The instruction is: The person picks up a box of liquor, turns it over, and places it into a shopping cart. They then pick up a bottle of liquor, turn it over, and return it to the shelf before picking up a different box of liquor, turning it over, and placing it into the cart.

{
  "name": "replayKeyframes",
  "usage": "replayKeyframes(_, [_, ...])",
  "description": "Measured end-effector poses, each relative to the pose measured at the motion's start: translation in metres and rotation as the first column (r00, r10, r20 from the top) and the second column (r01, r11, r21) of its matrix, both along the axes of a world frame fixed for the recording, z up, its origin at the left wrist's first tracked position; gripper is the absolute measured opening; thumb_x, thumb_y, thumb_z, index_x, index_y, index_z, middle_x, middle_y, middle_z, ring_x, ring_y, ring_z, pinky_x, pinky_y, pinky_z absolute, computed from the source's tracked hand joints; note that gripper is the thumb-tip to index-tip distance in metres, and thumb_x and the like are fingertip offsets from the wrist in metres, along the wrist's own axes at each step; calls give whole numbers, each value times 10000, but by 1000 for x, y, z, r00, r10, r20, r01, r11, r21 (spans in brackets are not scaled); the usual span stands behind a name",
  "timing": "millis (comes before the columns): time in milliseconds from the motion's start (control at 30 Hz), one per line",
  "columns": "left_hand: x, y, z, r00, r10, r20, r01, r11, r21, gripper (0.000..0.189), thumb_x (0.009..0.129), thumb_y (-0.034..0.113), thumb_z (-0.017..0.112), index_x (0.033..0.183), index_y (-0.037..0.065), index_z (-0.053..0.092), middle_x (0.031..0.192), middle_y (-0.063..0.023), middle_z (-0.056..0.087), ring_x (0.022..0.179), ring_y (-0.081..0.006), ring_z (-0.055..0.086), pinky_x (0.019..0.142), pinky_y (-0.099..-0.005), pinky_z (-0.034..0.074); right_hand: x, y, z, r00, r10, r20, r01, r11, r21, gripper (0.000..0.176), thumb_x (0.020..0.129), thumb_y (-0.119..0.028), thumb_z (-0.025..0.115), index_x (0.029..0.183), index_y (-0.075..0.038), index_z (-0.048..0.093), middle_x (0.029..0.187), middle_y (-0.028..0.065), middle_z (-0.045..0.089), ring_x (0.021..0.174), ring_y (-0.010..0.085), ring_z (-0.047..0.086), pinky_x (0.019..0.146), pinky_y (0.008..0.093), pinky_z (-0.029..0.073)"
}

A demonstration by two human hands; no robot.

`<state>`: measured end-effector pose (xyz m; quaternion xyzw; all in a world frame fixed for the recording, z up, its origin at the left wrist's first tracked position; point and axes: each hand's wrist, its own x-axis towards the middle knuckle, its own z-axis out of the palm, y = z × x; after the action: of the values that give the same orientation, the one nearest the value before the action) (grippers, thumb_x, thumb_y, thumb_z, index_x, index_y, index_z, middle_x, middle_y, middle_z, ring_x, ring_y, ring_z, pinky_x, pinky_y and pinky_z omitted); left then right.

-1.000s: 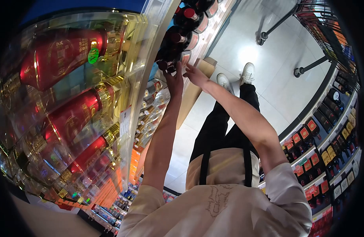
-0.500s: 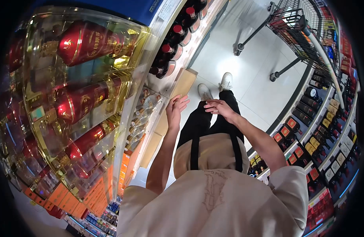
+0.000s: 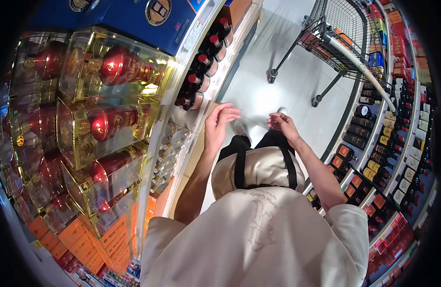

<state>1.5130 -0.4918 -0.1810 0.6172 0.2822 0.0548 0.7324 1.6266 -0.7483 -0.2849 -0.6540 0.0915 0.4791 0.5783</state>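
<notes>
Both of my hands are raised in front of my waist above the floor. My left hand (image 3: 220, 125) is empty, its fingers apart and slightly curled, close to the lower left shelf with dark red-capped bottles (image 3: 202, 64). Nothing is in my right hand (image 3: 283, 126), whose fingers are bent and spread a little. A gap lies between the two hands. Below them show a light shoe (image 3: 239, 128) and dark trousers, with a beige bag-like piece (image 3: 258, 167) with black straps at my waist.
A wire shopping cart (image 3: 342, 38) stands ahead on the right on pale floor tiles (image 3: 297, 88). Clear boxes with red bottles (image 3: 115, 122) fill the left shelf, beside a blue box (image 3: 139, 21). Curved shelves of bottles (image 3: 373, 170) run along the right.
The view has shifted, with the cart now nearer and further left in it. My right hand has moved away from my left hand, and more of the blue box shows.
</notes>
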Motion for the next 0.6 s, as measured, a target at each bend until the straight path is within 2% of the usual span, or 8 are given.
replayKeyframes(33, [7, 0, 9, 1000, -1, 12, 1, 1000, 12, 334, 1124, 238, 475, 1287, -28, 594, 1098, -166, 750, 955, -220, 743, 907, -348, 550, 9, -2, 3, 1000, -1, 12, 1, 1000, 12, 320, 1087, -221, 472, 1283, -19, 624, 1126, 78, 735, 968, 163, 722, 892, 304, 531])
replayKeyframes(100, [23, -1, 25, 993, 96, 65, -99, 994, 39, 336, 1119, 227, 476, 1291, -38, 591, 1105, -181, 744, 961, -233, 743, 907, -354, 551, 32, -9, 11, 997, -49, 56, 45, 997, 66, 310, 1083, -206, 468, 1278, -24, 627, 1126, 75, 735, 969, 162, 721, 896, 306, 530])
replayKeyframes(167, [40, -10, 36, 990, 104, 94, -110, 993, 52, 337, 1113, 213, 477, 1301, -45, 583, 1106, -193, 740, 960, -243, 743, 907, -350, 551, 52, -16, 20, 994, -76, 79, 69, 993, 93, 303, 1081, -194, 476, 1280, -23, 629, 1121, 86, 735, 977, 173, 723, 929, 315, 531])
replayKeyframes(233, [59, -25, 39, 992, 106, 73, -110, 993, 46, 329, 1109, 197, 472, 1301, -46, 585, 1102, -196, 740, 954, -244, 744, 897, -348, 554, 73, -27, 34, 989, -43, 140, 25, 991, 131, 305, 1096, -207, 466, 1288, -27, 621, 1149, 92, 724, 1024, 188, 715, 970, 334, 532])
replayKeyframes(400, [126, -77, 38, 990, 26, 137, -39, 995, 89, 305, 1109, 191, 482, 1299, -20, 594, 1073, -160, 747, 938, -217, 738, 868, -329, 553, 133, -86, 71, 931, -106, 349, 22, 972, 234, 299, 1104, -212, 488, 1250, 2, 638, 1100, 102, 725, 1004, 196, 715, 946, 324, 543])
replayKeyframes(567, [203, -142, 53, 972, -117, 205, 82, 982, 170, 278, 1104, 186, 514, 1271, -20, 597, 1114, -131, 746, 1002, -175, 713, 900, -313, 534, 199, -175, 129, 774, -305, 555, 106, 926, 362, 276, 1102, -197, 526, 1218, 25, 643, 1027, 97, 725, 930, 172, 700, 915, 320, 543])
replayKeyframes(600, [218, -155, 56, 963, -155, 220, 95, 961, 260, 272, 1102, 179, 520, 1269, -21, 597, 1121, -123, 745, 1031, -179, 704, 921, -319, 529, 212, -194, 143, 731, -315, 605, 127, 934, 333, 267, 1105, -182, 516, 1212, 25, 647, 1021, 97, 724, 931, 166, 691, 905, 314, 539])
